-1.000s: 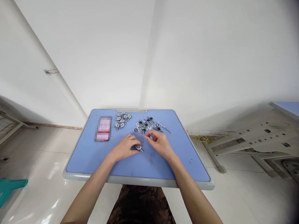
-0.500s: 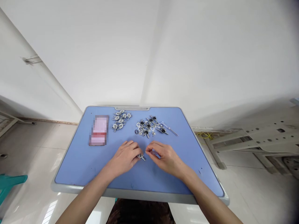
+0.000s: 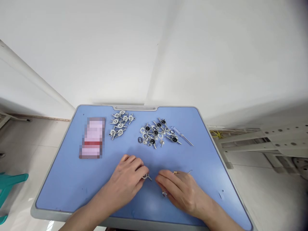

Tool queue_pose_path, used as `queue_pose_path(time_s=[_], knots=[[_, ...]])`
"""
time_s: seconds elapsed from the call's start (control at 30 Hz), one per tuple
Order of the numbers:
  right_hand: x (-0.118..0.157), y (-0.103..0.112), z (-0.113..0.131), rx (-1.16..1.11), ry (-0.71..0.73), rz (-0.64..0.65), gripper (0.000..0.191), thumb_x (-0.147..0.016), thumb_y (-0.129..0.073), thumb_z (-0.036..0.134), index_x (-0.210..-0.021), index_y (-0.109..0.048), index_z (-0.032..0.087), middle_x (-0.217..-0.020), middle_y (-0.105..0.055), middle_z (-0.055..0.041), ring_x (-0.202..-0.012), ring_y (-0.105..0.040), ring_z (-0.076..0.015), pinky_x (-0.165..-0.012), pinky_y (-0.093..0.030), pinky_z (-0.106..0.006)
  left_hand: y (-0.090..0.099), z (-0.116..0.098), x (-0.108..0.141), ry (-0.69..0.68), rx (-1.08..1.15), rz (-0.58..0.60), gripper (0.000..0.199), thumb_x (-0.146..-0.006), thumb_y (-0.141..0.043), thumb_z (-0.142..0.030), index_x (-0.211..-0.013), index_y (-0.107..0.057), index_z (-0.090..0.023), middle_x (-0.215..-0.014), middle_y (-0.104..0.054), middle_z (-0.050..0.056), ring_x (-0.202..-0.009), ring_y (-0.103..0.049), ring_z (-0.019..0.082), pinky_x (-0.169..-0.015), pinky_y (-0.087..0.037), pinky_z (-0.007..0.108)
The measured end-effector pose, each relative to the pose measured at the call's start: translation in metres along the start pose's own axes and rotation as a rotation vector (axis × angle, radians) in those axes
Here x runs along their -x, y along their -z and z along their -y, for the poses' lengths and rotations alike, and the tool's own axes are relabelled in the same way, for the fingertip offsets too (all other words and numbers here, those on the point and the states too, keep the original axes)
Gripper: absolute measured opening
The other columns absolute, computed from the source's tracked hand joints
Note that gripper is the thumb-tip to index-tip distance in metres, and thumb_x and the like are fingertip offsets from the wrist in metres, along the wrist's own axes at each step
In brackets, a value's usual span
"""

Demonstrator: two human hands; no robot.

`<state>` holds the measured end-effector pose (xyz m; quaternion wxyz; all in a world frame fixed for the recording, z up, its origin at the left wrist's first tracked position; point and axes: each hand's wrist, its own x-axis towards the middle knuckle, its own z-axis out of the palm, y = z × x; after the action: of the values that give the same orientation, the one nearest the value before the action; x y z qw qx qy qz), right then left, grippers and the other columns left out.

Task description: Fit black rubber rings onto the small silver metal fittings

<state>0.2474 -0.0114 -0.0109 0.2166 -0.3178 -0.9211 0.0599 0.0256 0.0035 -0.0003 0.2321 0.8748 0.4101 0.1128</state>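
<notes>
My left hand (image 3: 130, 176) is closed on a small metal fitting (image 3: 146, 176), whose pin points out to the right. Just right of it, my right hand (image 3: 179, 189) has its fingers pressed together; a small clear and silvery piece (image 3: 164, 193) shows under them, and a thin tip sticks out behind the hand. What the fingertips pinch is too small to name. Beyond my hands lies a pile of metal fittings with black discs (image 3: 155, 132), mixed with loose plates and pins. Two black rings (image 3: 140, 140) lie at its left edge. A second group of metal fittings (image 3: 120, 125) lies farther left.
On the blue table (image 3: 72, 179), a blurred pink and white object (image 3: 92, 138) lies at the left. A clear-handled screwdriver (image 3: 183, 136) is at the right of the pile. A green stool (image 3: 11, 186) stands on the floor at left, a metal frame (image 3: 269, 134) at right.
The view has moved closer to the table. My right hand has turned, its fingers now closer together and pointing left, with a small clear piece showing beneath. My left hand still holds the fitting.
</notes>
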Motion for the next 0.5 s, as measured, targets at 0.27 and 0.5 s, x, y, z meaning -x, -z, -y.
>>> queue_pose_path(time_s=[0.27, 0.5], knots=[[0.006, 0.003, 0.003, -0.015, 0.051, -0.012, 0.029, -0.085, -0.041, 0.004, -0.101, -0.061, 0.018, -0.085, -0.070, -0.0072, -0.059, -0.059, -0.0145, -0.048, -0.041, -0.029, 0.000, -0.003, -0.001, -0.019, 0.015, -0.007, 0.008, -0.089, -0.054, -0.015, -0.088, -0.058, -0.021, -0.090, -0.059, 0.001, -0.083, -0.050, 0.017, -0.080, -0.035, 0.035], [-0.009, -0.006, 0.006, -0.195, -0.119, -0.055, 0.018, -0.091, -0.043, 0.008, -0.095, -0.057, 0.019, -0.080, -0.066, -0.0045, -0.069, -0.062, -0.0128, -0.054, -0.045, -0.024, 0.000, 0.000, -0.003, 0.018, 0.097, 0.014, 0.003, -0.090, -0.058, -0.022, -0.087, -0.060, -0.021, -0.087, -0.058, -0.001, -0.083, -0.051, 0.015, -0.081, -0.034, 0.033]])
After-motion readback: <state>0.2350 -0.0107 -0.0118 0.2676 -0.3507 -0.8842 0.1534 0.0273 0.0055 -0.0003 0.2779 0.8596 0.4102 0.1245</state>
